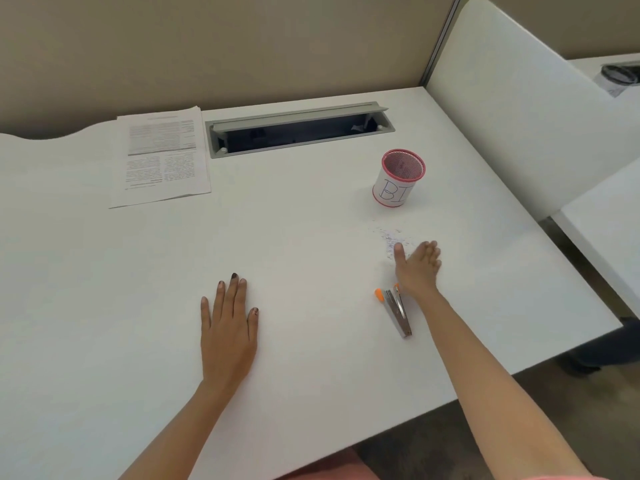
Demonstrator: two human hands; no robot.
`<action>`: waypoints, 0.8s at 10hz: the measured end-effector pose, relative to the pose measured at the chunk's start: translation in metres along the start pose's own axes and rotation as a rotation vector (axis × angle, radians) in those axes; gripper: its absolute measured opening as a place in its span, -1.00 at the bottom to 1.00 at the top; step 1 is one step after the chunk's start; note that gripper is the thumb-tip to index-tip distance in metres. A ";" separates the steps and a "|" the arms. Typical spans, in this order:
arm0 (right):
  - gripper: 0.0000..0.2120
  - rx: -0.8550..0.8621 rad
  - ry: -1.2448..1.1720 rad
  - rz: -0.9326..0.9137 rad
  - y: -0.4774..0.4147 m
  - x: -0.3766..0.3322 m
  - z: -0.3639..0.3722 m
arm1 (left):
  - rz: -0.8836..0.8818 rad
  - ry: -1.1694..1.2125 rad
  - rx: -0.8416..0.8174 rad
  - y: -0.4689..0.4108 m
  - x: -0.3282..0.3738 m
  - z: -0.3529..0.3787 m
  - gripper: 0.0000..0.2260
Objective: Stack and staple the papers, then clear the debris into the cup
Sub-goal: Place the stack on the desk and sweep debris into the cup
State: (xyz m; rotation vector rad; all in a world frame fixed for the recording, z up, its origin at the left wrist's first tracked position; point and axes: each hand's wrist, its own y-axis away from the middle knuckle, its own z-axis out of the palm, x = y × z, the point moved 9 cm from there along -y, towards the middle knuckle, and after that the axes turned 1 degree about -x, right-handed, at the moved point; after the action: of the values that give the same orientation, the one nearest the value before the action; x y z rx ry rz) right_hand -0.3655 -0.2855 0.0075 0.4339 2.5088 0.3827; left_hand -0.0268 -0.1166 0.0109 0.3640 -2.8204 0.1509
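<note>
A stack of printed papers (162,155) lies flat at the far left of the white desk (294,237). A red-rimmed mesh cup (398,178) with a white label stands upright at the right. Small bits of debris (389,237) are scattered on the desk in front of the cup. My right hand (417,266) rests on its edge at the near side of the debris, fingers together, holding nothing. A metal stapler (396,311) with orange tips lies just beside my right wrist. My left hand (228,327) lies flat on the desk, fingers slightly apart, empty.
An open grey cable tray (298,129) is set into the desk at the back. A white partition (519,98) borders the right side, and the desk's edge runs diagonally at the near right. A beige wall panel stands behind.
</note>
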 end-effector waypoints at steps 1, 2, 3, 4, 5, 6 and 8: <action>-0.29 -0.084 -0.012 -0.090 -0.002 -0.025 0.011 | 0.001 -0.003 -0.002 0.000 0.000 0.000 -0.48; -0.38 -0.130 -0.112 -0.254 0.001 -0.046 0.007 | -0.002 -0.007 -0.011 0.000 0.000 0.001 -0.48; -0.48 0.011 -0.240 -0.350 0.006 -0.040 -0.027 | -0.001 -0.013 -0.014 -0.001 -0.001 0.000 -0.48; -0.39 0.113 -0.231 -0.381 0.011 -0.017 -0.052 | 0.000 -0.017 -0.012 -0.001 -0.001 0.001 -0.48; -0.16 0.070 -0.199 -0.299 0.013 0.011 -0.049 | -0.002 -0.018 -0.010 -0.001 -0.001 0.001 -0.48; 0.04 0.016 -0.212 -0.260 0.015 0.022 -0.038 | 0.003 -0.018 -0.004 -0.001 0.000 0.000 -0.48; 0.06 0.054 -0.272 -0.276 -0.003 0.008 -0.032 | -0.002 -0.019 -0.012 0.000 0.000 -0.001 -0.49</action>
State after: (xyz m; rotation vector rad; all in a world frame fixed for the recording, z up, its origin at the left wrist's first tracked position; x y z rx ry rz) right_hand -0.3911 -0.2906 0.0285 0.1440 2.2746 0.1370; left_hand -0.0267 -0.1170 0.0115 0.3678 -2.8387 0.1303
